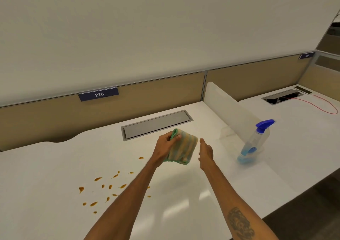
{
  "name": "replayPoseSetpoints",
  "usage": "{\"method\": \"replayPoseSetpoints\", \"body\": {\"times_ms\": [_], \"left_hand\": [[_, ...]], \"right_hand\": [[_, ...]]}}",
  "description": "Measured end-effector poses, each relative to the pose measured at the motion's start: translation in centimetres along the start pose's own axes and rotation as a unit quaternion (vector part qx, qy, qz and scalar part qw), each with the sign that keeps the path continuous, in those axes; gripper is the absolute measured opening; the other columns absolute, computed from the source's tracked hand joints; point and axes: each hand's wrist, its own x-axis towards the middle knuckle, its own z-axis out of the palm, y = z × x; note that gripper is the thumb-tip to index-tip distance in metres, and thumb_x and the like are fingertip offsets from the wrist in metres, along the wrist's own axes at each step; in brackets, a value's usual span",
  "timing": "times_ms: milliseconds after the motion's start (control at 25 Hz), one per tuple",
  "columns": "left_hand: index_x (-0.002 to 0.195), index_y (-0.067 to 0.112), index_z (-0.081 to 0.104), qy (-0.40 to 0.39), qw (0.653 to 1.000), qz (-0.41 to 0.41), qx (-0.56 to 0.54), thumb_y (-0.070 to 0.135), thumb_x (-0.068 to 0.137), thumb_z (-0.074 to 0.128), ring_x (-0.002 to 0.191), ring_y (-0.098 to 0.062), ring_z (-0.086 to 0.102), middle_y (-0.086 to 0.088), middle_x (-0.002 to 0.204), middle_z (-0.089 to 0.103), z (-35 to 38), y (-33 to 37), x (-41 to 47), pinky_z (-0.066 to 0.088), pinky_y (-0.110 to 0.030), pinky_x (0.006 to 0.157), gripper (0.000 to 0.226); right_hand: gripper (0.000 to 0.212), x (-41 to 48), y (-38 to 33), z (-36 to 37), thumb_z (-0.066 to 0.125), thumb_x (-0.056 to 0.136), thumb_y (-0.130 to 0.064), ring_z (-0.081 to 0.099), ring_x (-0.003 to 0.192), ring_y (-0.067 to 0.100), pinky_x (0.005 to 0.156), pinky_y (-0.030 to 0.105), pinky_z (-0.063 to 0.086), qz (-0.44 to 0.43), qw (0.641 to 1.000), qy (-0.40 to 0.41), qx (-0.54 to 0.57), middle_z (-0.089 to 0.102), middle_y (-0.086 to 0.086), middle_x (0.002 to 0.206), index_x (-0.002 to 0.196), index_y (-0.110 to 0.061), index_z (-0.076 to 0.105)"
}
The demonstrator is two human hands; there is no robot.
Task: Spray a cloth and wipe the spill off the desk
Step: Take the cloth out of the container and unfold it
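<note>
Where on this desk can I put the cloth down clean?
Bare desk lies between the arms, and between the right hand and spray bottle. Avoid the left front: spill drops scatter there.

Open desk (55, 166) lies between my left hand (165, 145) and the spill (106, 190) at near left, with nothing standing in that path. To the right, the spray bottle (255, 144) stands just beside the frosted divider (233, 110), which walls off that side. Far ahead, the flush cable hatch (156, 124) poses no obstruction.
</note>
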Motion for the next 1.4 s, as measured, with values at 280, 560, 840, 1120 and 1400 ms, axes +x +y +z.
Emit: {"method": "replayPoseSetpoints", "body": {"times_ms": [280, 560, 840, 1120, 1400], "left_hand": [[0.122, 0.041, 0.069, -0.229, 0.944, 0.043, 0.232, 0.045, 0.085, 0.074, 0.099, -0.004, 0.064, 0.012, 0.11, 0.073, 2.0, 0.6, 0.7, 0.05, -0.015, 0.087, 0.038], [0.119, 0.014, 0.073, 0.105, 0.994, 0.027, -0.036, 0.041, 0.1, 0.056, 0.109, -0.013, 0.069, 0.001, 0.114, 0.075, 0.2, 1.6, 1.8, 0.056, -0.037, 0.098, 0.037], [0.145, 0.013, 0.051, 0.126, 0.991, -0.015, -0.043, 0.035, 0.1, 0.059, 0.13, -0.015, 0.055, 0.002, 0.142, 0.058, 1.3, 1.7, 2.6, 0.044, -0.032, 0.111, 0.051], [0.12, 0.025, 0.072, -0.019, 0.991, -0.019, -0.129, 0.057, 0.097, 0.052, 0.115, -0.015, 0.068, -0.001, 0.117, 0.075, 4.8, 3.4, 3.0, 0.055, -0.032, 0.1, 0.044], [0.117, 0.023, 0.072, 0.048, 0.989, -0.051, -0.127, 0.044, 0.097, 0.061, 0.112, -0.027, 0.067, -0.002, 0.113, 0.074, 4.4, 2.5, 4.2, 0.058, -0.045, 0.09, 0.031]], "right_hand": [[0.05, 1.5, -3.5, -1.5, 0.069, 0.089, -0.029, 0.063, 0.097, 0.036, 0.083, 0.048, 0.056, 0.021, 0.98, -0.194, 0.049, 0.065, 0.021, 0.114, 0.13, -0.005, 0.056], [0.05, 1.8, -4.3, -2.7, 0.07, 0.086, -0.028, 0.068, 0.098, 0.034, 0.085, 0.05, 0.057, -0.032, 0.949, -0.289, 0.123, 0.069, 0.017, 0.114, 0.131, -0.01, 0.059], [0.042, 0.3, -6.3, -2.4, 0.074, 0.085, -0.029, 0.066, 0.104, 0.033, 0.082, 0.046, 0.06, -0.136, 0.965, -0.206, 0.088, 0.068, 0.013, 0.119, 0.122, -0.016, 0.063], [0.034, -2.5, -5.3, 1.2, 0.071, 0.088, -0.027, 0.068, 0.094, 0.001, 0.073, 0.013, 0.055, -0.374, 0.926, -0.05, -0.033, 0.071, -0.014, 0.109, 0.121, -0.028, 0.063], [0.038, -1.9, -3.3, 0.9, 0.045, 0.102, -0.017, 0.061, 0.095, 0.001, 0.07, 0.002, 0.048, -0.373, 0.918, -0.082, -0.112, 0.066, -0.011, 0.112, 0.134, -0.029, 0.061]]}}
